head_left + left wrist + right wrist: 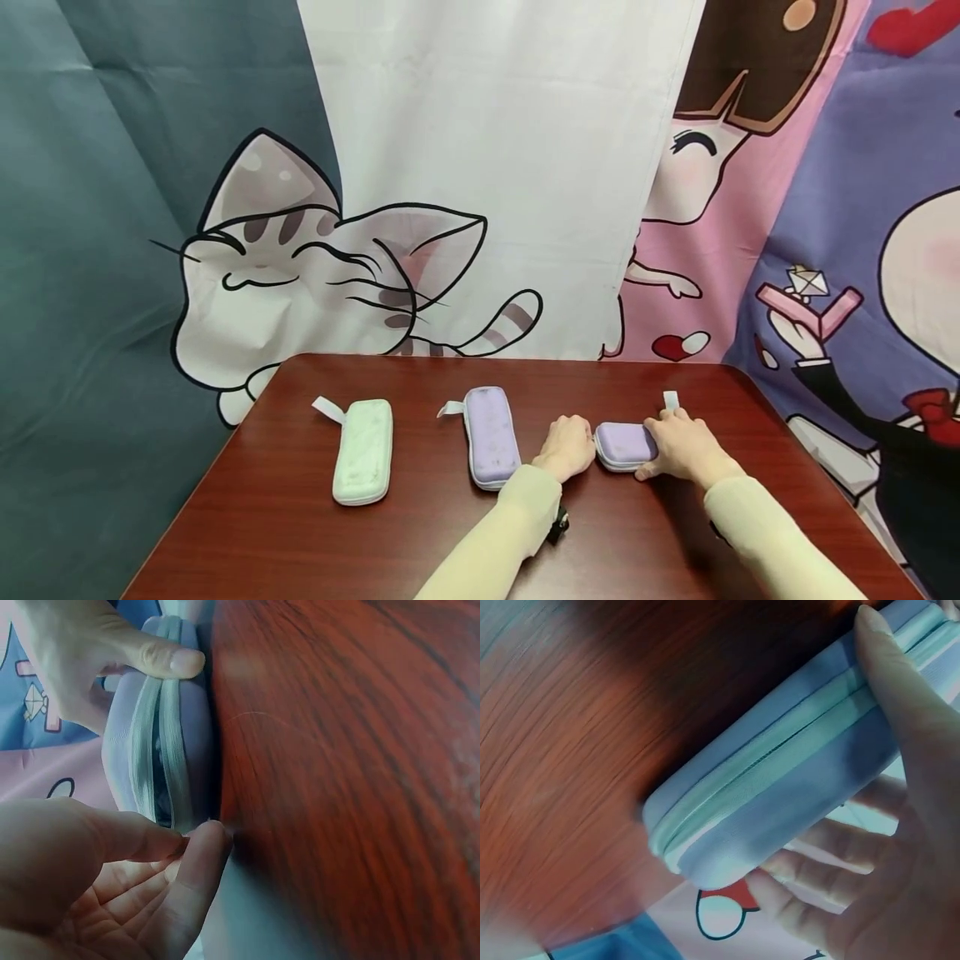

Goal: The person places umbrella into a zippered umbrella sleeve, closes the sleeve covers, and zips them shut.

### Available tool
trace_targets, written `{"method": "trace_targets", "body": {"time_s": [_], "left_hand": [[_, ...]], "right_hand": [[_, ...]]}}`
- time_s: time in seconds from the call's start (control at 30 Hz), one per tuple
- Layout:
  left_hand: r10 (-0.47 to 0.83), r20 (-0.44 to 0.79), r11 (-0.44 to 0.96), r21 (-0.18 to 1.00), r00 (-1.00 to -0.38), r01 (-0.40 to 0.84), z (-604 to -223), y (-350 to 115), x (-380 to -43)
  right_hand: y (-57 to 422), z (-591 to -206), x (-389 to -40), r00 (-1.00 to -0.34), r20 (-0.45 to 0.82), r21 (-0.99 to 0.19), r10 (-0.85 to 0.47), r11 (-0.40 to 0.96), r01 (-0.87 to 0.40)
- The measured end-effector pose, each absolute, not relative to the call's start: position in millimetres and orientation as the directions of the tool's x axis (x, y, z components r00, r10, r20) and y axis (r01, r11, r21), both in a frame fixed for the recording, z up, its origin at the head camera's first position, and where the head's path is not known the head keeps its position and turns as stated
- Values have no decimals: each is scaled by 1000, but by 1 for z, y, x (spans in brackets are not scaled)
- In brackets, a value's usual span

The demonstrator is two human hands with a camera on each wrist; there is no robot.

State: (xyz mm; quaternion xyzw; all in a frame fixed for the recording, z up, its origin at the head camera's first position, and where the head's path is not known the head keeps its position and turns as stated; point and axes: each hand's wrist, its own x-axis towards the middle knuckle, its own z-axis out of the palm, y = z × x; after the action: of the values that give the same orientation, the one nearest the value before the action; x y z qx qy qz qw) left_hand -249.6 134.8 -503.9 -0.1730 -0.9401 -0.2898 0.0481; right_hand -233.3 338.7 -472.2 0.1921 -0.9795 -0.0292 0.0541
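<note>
A small purple zip case (pixel 624 443) lies on the table between both hands. My right hand (pixel 686 446) grips its right end, thumb across the near side and fingers on the far side. At the left end, my left hand (pixel 567 446) pinches with thumb and forefinger at the zipper; the zipper pull itself is mostly hidden by the fingertips. In the left wrist view, the white zipper (pixel 169 750) shows a dark gap between its two tapes. The right wrist view shows the zipper side of the case (pixel 757 825) with the right thumb across it.
Another purple case (pixel 491 437) with a white strap lies left of the left hand. Further left is a pale green case (pixel 363 454), also with a strap. The brown wooden table (pixel 262 533) ends at a printed cloth backdrop (pixel 480 125).
</note>
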Motion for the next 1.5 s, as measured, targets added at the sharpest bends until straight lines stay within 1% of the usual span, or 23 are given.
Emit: {"method": "trace_targets", "body": {"time_s": [0.13,0.27,0.33,0.47,0.63,0.87,1.03,1.17,1.37,1.5], "left_hand": [[266,191,779,535,-945,327,-507,131,-247],[249,211,784,528,-945,325,-508,128,-244],[245,226,785,524,-943,329,-508,127,-242],[236,239,780,532,-942,330,-506,127,-241],[214,268,763,555,-939,332,-508,128,-242],[156,334,742,581,-930,334,-516,129,-244],[98,313,720,633,-945,285,-519,131,-248],[77,278,715,654,-957,248,-519,132,-249],[75,286,718,649,-955,250,-518,134,-249],[89,300,727,632,-950,268,-520,136,-247]], "right_hand": [[327,-473,-232,-946,47,62,-322,946,-319],[315,-470,-232,-974,-25,24,-225,974,-226],[310,-468,-232,-982,-38,10,-183,983,-184],[302,-464,-230,-989,-12,1,-147,989,-147],[299,-464,-230,-986,41,16,-162,987,-162],[291,-462,-230,-988,45,46,-148,988,-146],[285,-461,-229,-992,28,52,-121,992,-119],[281,-460,-230,-993,47,51,-107,993,-105],[277,-461,-230,-995,68,42,-69,997,-66],[272,-465,-231,-997,71,31,-18,999,-16]]}}
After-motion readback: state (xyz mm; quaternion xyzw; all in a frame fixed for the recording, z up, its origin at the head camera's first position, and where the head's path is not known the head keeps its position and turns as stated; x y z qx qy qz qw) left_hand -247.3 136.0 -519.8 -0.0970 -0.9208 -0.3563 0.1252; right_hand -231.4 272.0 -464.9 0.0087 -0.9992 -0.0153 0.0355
